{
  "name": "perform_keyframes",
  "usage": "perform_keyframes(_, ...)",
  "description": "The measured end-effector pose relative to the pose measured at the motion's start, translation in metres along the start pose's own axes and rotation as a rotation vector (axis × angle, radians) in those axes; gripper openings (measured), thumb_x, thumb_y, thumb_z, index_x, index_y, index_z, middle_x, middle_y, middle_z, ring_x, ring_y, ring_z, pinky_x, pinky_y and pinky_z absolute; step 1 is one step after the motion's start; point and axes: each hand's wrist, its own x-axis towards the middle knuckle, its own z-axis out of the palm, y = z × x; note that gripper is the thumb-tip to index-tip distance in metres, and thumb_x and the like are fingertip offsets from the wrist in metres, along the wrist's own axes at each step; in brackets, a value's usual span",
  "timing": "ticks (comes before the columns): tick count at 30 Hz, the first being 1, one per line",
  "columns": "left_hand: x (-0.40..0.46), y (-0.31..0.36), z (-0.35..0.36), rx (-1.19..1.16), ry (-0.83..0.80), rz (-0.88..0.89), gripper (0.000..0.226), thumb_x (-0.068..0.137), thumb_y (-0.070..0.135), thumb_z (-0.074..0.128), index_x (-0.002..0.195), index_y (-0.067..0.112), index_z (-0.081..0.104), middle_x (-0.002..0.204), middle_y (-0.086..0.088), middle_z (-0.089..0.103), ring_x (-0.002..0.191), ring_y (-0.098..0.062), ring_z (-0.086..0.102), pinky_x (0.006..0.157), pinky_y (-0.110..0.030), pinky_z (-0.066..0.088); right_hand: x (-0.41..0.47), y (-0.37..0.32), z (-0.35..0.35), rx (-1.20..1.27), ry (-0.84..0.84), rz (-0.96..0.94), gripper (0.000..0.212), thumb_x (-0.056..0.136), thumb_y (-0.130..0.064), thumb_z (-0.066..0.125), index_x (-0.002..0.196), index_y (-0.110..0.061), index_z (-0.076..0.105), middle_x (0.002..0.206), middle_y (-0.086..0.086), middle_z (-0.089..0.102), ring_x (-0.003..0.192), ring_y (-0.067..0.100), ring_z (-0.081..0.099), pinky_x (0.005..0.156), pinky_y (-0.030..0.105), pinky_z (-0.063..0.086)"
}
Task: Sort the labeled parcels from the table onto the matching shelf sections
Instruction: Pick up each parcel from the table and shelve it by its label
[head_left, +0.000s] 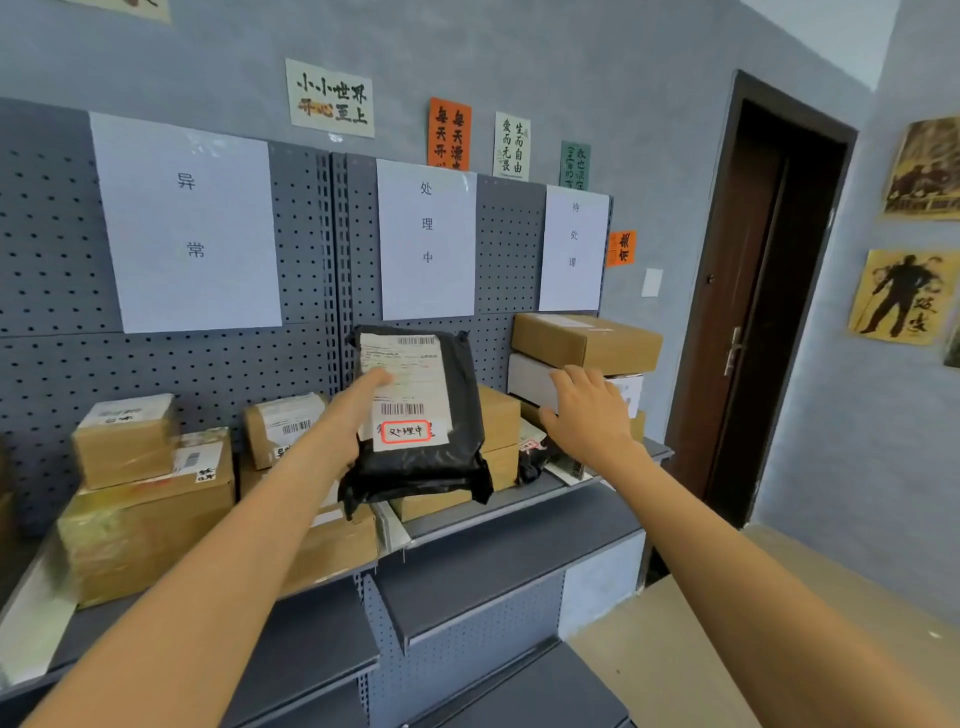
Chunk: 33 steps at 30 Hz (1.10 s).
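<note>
The left hand (358, 410) holds a black poly-bag parcel (421, 415) upright in front of the grey pegboard shelf (519, 525), its thumb lying across the white shipping label and its fingers hidden behind the bag, so it grips the parcel from the left edge. A red-outlined sticker (407, 431) near the bottom of that label reads 处理中. The parcel sits directly below the middle paper sign (427, 239) on the pegboard, which carries the same three characters, and its lower edge hangs just above the brown boxes (498, 441) stacked in that section.

To the right of the parcel, the right hand (587, 410) is empty, fingers (571, 384) spread and loosely curved, hovering in front of a white box (535, 384) that lies under a brown carton (587, 340). Those two stand beneath the right-hand sign (573, 249), marked 待处理.

To the left of the parcel, under the large sign (189, 218) reading 异常, more taped cardboard boxes (145, 499) are piled on the shelf. Whether the parcel touches the boxes behind it I cannot tell.
</note>
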Motion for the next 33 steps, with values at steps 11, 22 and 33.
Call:
perform_keyframes(11, 0.054, -0.011, 0.028, 0.028, 0.105, 0.008, 0.015, 0.095, 0.025, 0.059, 0.104, 0.014, 0.062, 0.092, -0.009, 0.069, 0.08, -0.023, 0.067, 0.076, -0.036, 0.055, 0.064, 0.026, 0.051, 0.076, -0.028, -0.032, 0.042, 0.094, -0.03, 0.046, 0.131, -0.011, 0.048, 0.135, 0.007, 0.05, 0.125, 0.027, 0.041, 0.101, 0.038, 0.036)
perform_keyframes(22, 0.113, -0.029, 0.125, 0.035, 0.192, 0.011, 0.029, 0.095, 0.028, 0.057, 0.118, 0.011, 0.061, 0.1, -0.009, 0.071, 0.077, -0.02, 0.066, 0.065, -0.03, 0.052, 0.135, 0.086, 0.097, 0.158, -0.008, -0.176, 0.048, 0.098, -0.032, 0.045, 0.142, -0.013, 0.04, 0.141, 0.007, 0.046, 0.129, 0.028, 0.04, 0.102, 0.039, 0.037)
perform_keyframes(33, 0.149, -0.054, 0.198, -0.025, 0.232, -0.026, 0.034, 0.095, 0.027, 0.058, 0.124, 0.009, 0.059, 0.102, -0.011, 0.072, 0.081, -0.024, 0.07, 0.067, -0.033, 0.056, 0.17, 0.14, 0.137, 0.24, -0.036, -0.265, 0.046, 0.098, -0.031, 0.044, 0.141, -0.014, 0.041, 0.138, 0.007, 0.05, 0.126, 0.029, 0.043, 0.098, 0.04, 0.038)
